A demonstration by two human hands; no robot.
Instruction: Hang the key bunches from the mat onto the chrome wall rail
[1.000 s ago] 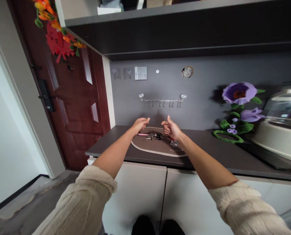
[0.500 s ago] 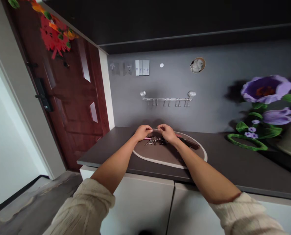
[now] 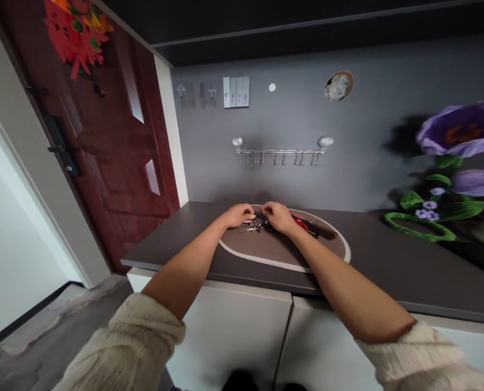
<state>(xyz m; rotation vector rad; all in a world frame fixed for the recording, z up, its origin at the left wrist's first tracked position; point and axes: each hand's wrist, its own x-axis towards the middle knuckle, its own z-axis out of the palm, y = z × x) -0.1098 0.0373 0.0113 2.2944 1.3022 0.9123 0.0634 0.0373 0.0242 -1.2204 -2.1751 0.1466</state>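
Along a grey wall [image 3: 209,163] runs a dark countertop [image 3: 372,271], with a brown oval mat [image 3: 262,252] lying on it. Well to the left of the mat stands a dark red door [image 3: 115,163], hung with red and orange flowers [image 3: 77,32]. At the mat's left end, the left hand [image 3: 237,215] is loosely curled, thumb and forefinger close together; whether it pinches anything cannot be told. Just right of its fingertips, on the mat's left half, lies a bunch of metal keys [image 3: 255,224]. Over the middle of the mat, the right hand [image 3: 278,216] is half closed, fingers bent down beside the keys; its grip is hidden. Above and behind the mat, a clear hook rail [image 3: 280,152] is fixed to the wall. On the mat's right half lie a red item [image 3: 301,223] and a dark brown strip [image 3: 324,232]. Well right of the mat stand purple flowers [image 3: 435,136].
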